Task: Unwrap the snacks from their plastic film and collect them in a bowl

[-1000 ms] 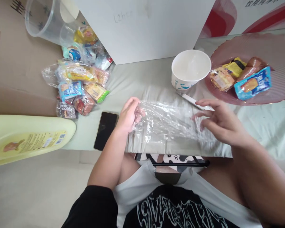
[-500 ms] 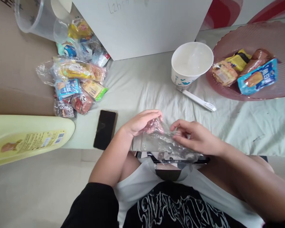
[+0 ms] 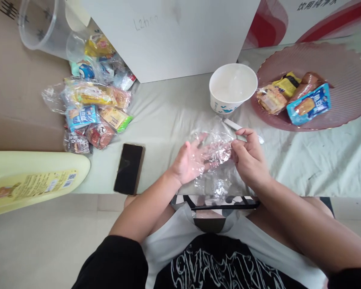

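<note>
A thin clear plastic glove [image 3: 218,150], crumpled and loose in shape, lies over the spread fingers of my left hand [image 3: 189,160], which is open with its palm up. Thumb and forefinger of my right hand [image 3: 249,156] pinch the glove's plastic on the right side. More of the film hangs down toward the table's front edge. Just behind my hands lies a white-handled utility knife [image 3: 233,125], partly covered by the plastic and my right hand. A white paper bowl [image 3: 233,88] stands beyond it.
A pink ribbed plate [image 3: 345,96] holds several wrapped snacks at the right. To the left are a black phone [image 3: 129,168], a pile of packaged snacks [image 3: 93,96], a clear plastic tub [image 3: 39,24] and a yellow bottle [image 3: 39,178]. A white box [image 3: 171,40] stands behind.
My left hand has turned palm up and spread its fingers within the plastic. My right hand has moved up and closed on the film, which is now lifted and pulled wider.
</note>
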Demonstrator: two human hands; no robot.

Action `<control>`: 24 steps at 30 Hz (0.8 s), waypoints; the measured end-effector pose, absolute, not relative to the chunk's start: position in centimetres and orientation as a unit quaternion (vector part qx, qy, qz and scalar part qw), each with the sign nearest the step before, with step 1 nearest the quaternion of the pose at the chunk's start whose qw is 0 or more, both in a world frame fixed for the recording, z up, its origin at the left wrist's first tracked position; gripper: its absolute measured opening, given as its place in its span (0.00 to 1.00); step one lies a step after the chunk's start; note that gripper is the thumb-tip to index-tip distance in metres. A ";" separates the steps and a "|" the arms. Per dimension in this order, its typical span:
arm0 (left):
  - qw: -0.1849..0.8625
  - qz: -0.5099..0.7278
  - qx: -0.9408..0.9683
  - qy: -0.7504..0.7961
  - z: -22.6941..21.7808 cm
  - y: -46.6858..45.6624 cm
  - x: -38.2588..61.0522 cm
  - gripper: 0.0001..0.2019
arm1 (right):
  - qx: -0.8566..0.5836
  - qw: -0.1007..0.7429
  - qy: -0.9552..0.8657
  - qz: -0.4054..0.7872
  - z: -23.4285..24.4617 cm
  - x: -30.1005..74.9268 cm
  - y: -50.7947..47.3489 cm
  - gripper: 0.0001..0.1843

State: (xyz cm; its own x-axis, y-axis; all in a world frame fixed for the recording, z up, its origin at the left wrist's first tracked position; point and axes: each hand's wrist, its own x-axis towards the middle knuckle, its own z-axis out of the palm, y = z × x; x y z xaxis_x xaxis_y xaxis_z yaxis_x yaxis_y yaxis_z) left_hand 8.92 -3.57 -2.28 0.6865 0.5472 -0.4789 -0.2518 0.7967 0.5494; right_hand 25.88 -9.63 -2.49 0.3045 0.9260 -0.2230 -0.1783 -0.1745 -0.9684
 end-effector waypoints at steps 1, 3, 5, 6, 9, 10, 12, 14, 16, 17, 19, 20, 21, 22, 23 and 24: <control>0.877 0.237 0.242 0.341 -2.3 -3.5 8.7 0.44 | -0.584 0.559 -0.322 0.493 -2.4 25.9 -9.7 0.11; 0.845 0.270 0.273 0.372 -2.3 -2.9 8.0 0.42 | -0.584 0.559 -0.325 0.492 -2.1 26.0 -9.8 0.13; 0.808 0.320 0.306 0.390 -2.1 -2.1 7.2 0.39 | -0.588 0.550 -0.330 0.493 -1.9 26.2 -9.9 0.15; 0.787 0.348 0.322 0.393 -1.9 -1.7 6.9 0.37 | -0.590 0.544 -0.333 0.495 -1.8 26.3 -9.9 0.15; 0.749 0.405 0.349 0.391 -1.6 -1.4 6.6 0.34 | -0.601 0.523 -0.341 0.500 -1.8 26.4 -9.9 0.14; 0.757 0.400 0.343 0.387 -1.6 -1.5 6.7 0.34 | -0.604 0.521 -0.342 0.497 -1.9 26.4 -9.8 0.14; 0.800 0.355 0.312 0.371 -1.6 -2.0 7.1 0.36 | -0.612 0.530 -0.337 0.481 -2.0 26.4 -9.7 0.14; 0.855 0.273 0.281 0.339 -1.6 -2.5 7.5 0.39 | -0.617 0.544 -0.331 0.463 -2.2 26.4 -9.6 0.14; 0.892 0.183 0.281 0.304 -1.5 -2.7 7.6 0.37 | -0.623 0.552 -0.329 0.446 -2.2 26.4 -9.6 0.14; 0.899 0.146 0.292 0.292 -1.5 -2.7 7.5 0.34 | -0.626 0.553 -0.330 0.440 -2.3 26.4 -9.6 0.14; 0.894 0.112 0.325 0.289 -1.5 -2.6 7.1 0.28 | -0.629 0.553 -0.332 0.434 -2.2 26.5 -9.6 0.13; 0.883 0.114 0.343 0.300 -1.5 -2.5 7.0 0.24 | -0.629 0.552 -0.334 0.434 -2.2 26.5 -9.6 0.13; 0.869 0.124 0.359 0.317 -1.6 -2.5 6.8 0.20 | -0.626 0.550 -0.338 0.438 -2.2 26.5 -9.7 0.13; 0.855 0.138 0.369 0.336 -1.7 -2.4 6.7 0.17 | -0.619 0.544 -0.347 0.447 -2.1 26.6 -9.7 0.15; 0.843 0.154 0.372 0.357 -1.8 -2.3 6.5 0.14 | -0.609 0.536 -0.360 0.461 -2.1 26.6 -9.8 0.17; 0.834 0.174 0.366 0.375 -1.9 -2.3 6.5 0.13 | -0.598 0.523 -0.376 0.477 -2.1 26.6 -9.9 0.20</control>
State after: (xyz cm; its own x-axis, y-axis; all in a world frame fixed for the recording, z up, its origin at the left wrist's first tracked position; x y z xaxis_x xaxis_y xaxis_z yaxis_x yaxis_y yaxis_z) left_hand 6.46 -2.27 -1.90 0.6576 0.5650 -0.4983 -0.0153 0.6713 0.7410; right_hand 26.57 -9.88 -2.06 0.2622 0.9488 -0.1761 -0.0483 -0.1694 -0.9844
